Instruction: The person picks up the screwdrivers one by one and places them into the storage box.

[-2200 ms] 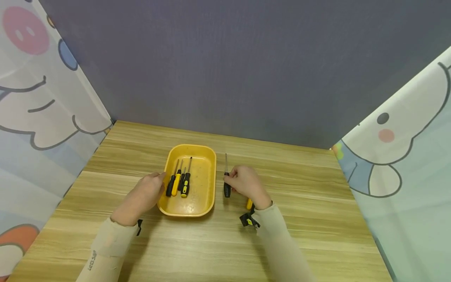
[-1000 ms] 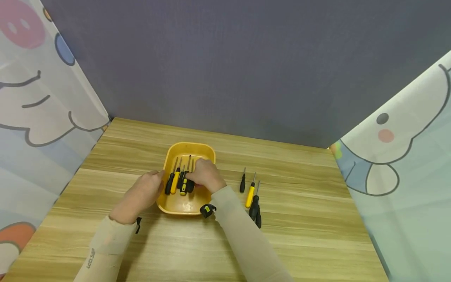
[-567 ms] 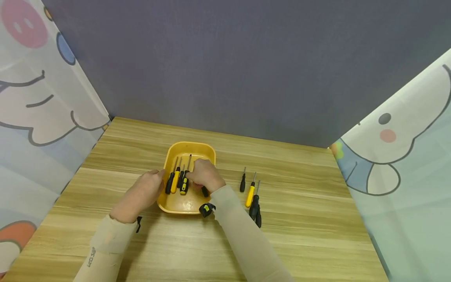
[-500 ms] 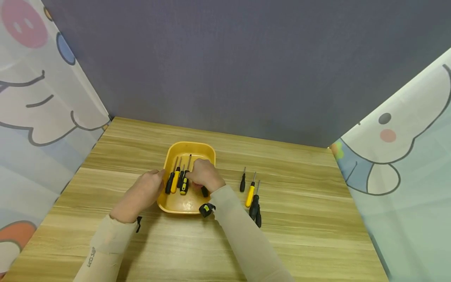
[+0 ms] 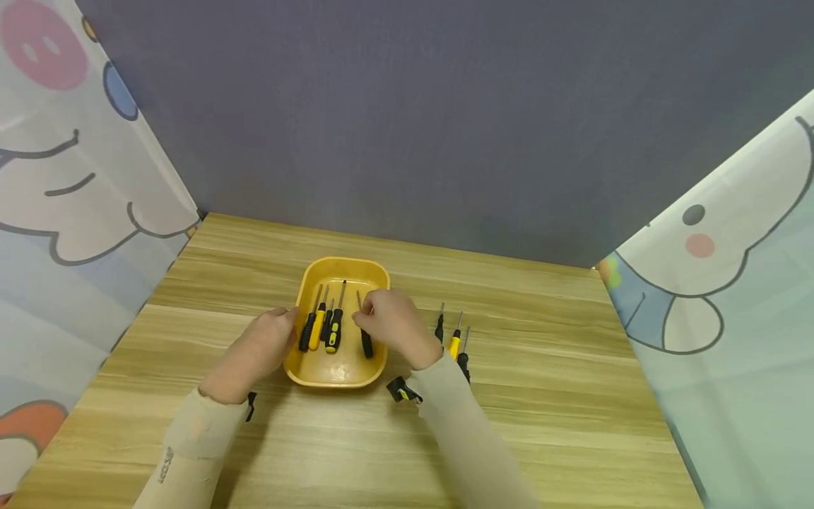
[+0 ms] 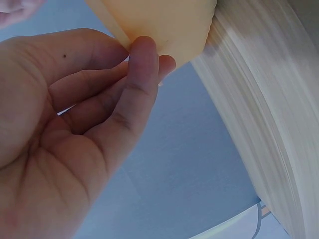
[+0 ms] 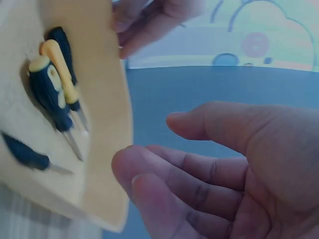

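My left hand (image 5: pixel 262 348) pinches the left rim of a yellow plastic tray (image 5: pixel 337 375); the left wrist view shows thumb and fingertips on the tray wall (image 6: pixel 174 25). My right hand (image 5: pixel 397 326) is over the tray's right rim, thumb and fingers apart and nothing between them in the right wrist view. Just beside it, a black-handled screwdriver (image 5: pixel 367 345) lies in the right part of the tray. Along the left side lie a black screwdriver (image 5: pixel 307 334), a yellow one (image 5: pixel 316 332), a small black one (image 5: pixel 327 328) and a black-and-yellow one (image 5: pixel 333 334).
Right of the tray, on the wooden table (image 5: pixel 540 367), lie a small black screwdriver (image 5: pixel 439 326), a yellow one (image 5: pixel 455 343) and black-handled ones (image 5: pixel 464 360), partly hidden by my right forearm. A grey panel (image 5: pixel 407 127) stands behind the table.
My right hand has brought the black screwdriver from the table into the tray, shifted it rightward there, let go and drawn back to the right. The left hand stays on the rim.
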Demonstrator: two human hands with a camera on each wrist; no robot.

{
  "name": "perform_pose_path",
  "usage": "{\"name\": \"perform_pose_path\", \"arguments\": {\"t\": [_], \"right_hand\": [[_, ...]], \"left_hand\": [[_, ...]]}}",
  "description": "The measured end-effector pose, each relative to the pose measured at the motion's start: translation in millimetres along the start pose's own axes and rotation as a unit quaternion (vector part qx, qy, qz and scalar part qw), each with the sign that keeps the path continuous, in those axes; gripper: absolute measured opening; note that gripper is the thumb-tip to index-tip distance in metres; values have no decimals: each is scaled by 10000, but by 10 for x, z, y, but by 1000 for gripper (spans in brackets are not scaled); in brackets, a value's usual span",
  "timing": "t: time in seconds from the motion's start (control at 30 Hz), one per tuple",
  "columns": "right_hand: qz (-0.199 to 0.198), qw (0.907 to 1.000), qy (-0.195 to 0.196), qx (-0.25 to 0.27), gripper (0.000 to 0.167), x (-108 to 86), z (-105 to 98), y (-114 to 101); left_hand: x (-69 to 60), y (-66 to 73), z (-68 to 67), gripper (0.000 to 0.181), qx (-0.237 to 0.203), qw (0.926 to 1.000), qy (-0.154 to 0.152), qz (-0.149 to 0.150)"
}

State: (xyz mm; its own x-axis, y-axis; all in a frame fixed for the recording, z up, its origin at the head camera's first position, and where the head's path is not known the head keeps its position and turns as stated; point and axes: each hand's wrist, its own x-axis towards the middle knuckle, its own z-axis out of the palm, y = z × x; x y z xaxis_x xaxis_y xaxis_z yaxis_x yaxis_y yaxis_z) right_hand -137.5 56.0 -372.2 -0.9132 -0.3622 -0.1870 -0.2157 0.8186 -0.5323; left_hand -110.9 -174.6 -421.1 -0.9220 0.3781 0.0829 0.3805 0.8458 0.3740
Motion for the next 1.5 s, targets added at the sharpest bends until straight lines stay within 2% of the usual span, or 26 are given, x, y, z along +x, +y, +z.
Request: {"name": "perform_pose_path", "arguments": {"t": [0.17, 0.37, 0.5, 0.67, 0.9, 1.07, 1.27, 1.5], "right_hand": [[-198, 9993, 264, -153, 16, -248, -119, 112], [-310, 9961, 604, -564, 13, -492, -168, 378], [-45, 9939, 828, -726, 12, -639, -161, 575], [431, 9929, 808, -766, 13, -799, -153, 823], [661, 9863, 978, -1151, 12, -925, -155, 1108], [952, 9841, 1068, -1054, 12, -997, -108, 1287], [1377, 9829, 903, -821, 16, -1012, -1, 1458], [1819, 9776, 845, -633, 25, -953, 81, 1565]], "left_hand": [[-17, -10, 9, 36, 10, 10000, 62, 31], [-13, 14, 10, 37, 26, 10000, 53, 26], [-11, 11, 8, 38, 36, 10000, 26, 23], [-9, 18, 7, 39, -19, 10000, -57, -18], [-18, 27, -7, 40, 6, 9999, -62, -79], [-10, 24, -1, 39, -8, 10000, -6, 0], [-1, 11, 13, 35, -52, 9998, 151, 151], [-6, 32, -14, 37, -52, 10000, 42, 40]]}}
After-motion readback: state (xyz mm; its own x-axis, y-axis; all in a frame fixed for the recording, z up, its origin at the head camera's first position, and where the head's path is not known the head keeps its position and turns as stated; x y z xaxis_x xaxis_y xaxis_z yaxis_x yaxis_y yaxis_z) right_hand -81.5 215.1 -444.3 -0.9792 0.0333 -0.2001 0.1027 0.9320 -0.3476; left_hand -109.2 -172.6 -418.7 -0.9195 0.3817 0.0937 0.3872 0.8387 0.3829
